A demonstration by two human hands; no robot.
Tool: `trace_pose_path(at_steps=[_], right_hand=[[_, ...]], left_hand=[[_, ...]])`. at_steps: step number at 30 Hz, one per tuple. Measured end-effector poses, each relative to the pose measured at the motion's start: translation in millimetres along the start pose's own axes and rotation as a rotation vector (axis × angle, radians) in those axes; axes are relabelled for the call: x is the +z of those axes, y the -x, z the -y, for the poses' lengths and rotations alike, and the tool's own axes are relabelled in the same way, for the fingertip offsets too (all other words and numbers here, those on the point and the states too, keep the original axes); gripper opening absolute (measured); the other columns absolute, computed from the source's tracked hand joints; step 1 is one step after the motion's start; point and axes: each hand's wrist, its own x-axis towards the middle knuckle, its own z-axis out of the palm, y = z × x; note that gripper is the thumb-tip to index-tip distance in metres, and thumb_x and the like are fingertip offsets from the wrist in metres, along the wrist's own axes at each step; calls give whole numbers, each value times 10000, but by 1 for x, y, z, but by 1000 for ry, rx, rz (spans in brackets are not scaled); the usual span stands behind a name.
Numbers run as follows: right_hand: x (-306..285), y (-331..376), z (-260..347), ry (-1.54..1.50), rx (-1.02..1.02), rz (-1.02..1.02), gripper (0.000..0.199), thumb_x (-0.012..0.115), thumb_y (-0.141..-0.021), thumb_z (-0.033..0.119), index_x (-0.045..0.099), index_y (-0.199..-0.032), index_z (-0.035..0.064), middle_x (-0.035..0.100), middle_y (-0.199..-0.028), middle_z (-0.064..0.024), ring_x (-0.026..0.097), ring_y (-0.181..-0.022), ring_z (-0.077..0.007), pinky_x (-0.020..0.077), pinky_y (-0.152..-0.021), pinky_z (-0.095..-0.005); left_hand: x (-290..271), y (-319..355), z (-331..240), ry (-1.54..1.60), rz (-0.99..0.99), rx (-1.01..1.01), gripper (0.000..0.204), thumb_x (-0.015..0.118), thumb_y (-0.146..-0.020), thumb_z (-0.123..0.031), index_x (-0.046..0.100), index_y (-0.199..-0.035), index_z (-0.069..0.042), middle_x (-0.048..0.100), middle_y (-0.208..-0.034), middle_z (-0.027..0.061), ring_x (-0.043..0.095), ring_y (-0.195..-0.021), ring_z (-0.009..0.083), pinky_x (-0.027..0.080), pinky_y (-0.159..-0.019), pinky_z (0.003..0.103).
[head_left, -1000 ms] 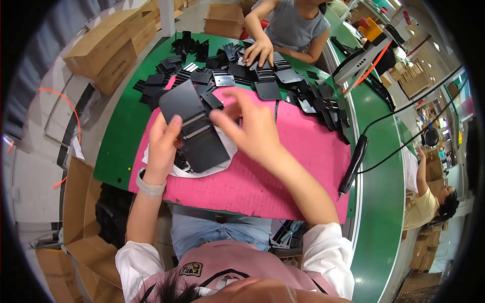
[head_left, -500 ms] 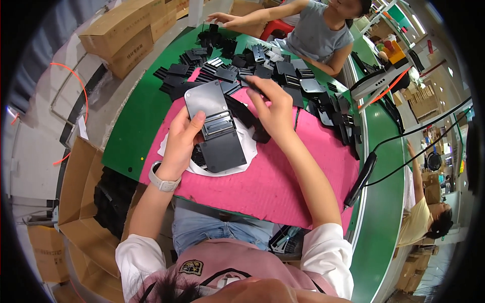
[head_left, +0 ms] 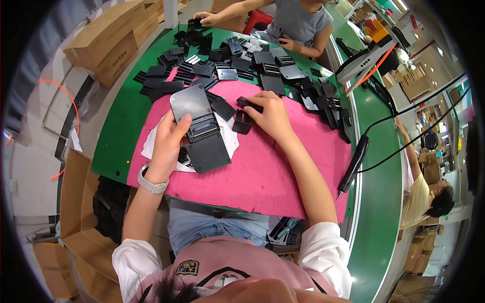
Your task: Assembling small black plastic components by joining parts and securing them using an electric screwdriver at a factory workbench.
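Observation:
My left hand (head_left: pixel 168 141) grips a black hinged part (head_left: pixel 208 152), two flat plates joined by a ribbed metal-looking middle, tilted above the pink mat (head_left: pixel 283 174). The thumb presses on its near side. My right hand (head_left: pixel 273 117) pinches a small dark piece (head_left: pixel 248 104) between thumb and fingers; its exact kind is hard to make out. Just below those fingertips is a small black bracket (head_left: pixel 242 122). A black plate (head_left: pixel 223 108) rests between the two hands. Partly under the hinged part lies a white sheet (head_left: pixel 228 139) with small black bits on it.
Many similar black parts (head_left: pixel 242 64) are heaped along the far side of the green table (head_left: pixel 112 146). A black corded screwdriver (head_left: pixel 354 162) hangs at the right. An open cardboard box (head_left: pixel 76 202) stands at lower left. Across the table, a co-worker's hand (head_left: pixel 207 19) touches black parts.
My right hand has moved from beside the far pile down nearer the mat's middle. The black bracket and plate now show apart from the hinged part. My left hand keeps its hold.

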Motion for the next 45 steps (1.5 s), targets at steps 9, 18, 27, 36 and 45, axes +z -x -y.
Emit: trace_pose_path(at_steps=[9, 18, 27, 36, 45], right_hand=[[-49, 17, 66, -603, -219, 22, 277, 784, -614, 58, 659, -861, 42, 618, -988, -78, 581, -930, -243, 481, -799, -332], [-43, 43, 86, -410, -370, 24, 300, 795, -589, 96, 638, -842, 57, 600, -970, -63, 562, -868, -256, 481, -720, -347], [-55, 92, 79, -235, -301, -116, 313, 799, -575, 92, 646, -838, 18, 628, -975, -104, 592, -852, -289, 502, -706, -369], [-80, 121, 56, -5, 37, -83, 234, 727, -629, -4, 649, -849, 7, 599, -1061, -127, 561, -979, -314, 477, -808, -385], [-143, 164, 20, 286, 302, -471, 180, 679, -726, 16, 652, -904, 19, 615, -1033, -134, 590, -972, -284, 474, -823, -360]], left_hand=[[15, 5, 4, 27, 121, -23, 422, 565, -932, -313, 487, -1222, -16, 606, -1022, 23, 579, -869, 73, 470, -684, 197], [31, 8, 14, -12, 270, -88, 444, 560, -927, -360, 485, -1201, -18, 579, -965, -7, 524, -759, 29, 424, -590, 176], [20, 15, -4, -666, 106, 268, 327, 552, -923, -276, 581, -1084, 7, 593, -819, 58, 568, -746, 142, 459, -650, 258], [-17, 0, -5, -1383, 6, 424, 122, 673, -729, -55, 607, -820, -8, 553, -788, 100, 565, -804, 283, 446, -666, 370], [-19, -3, -10, -1314, -39, 492, 75, 637, -776, -75, 602, -784, -9, 557, -783, 121, 571, -751, 308, 442, -641, 386]])
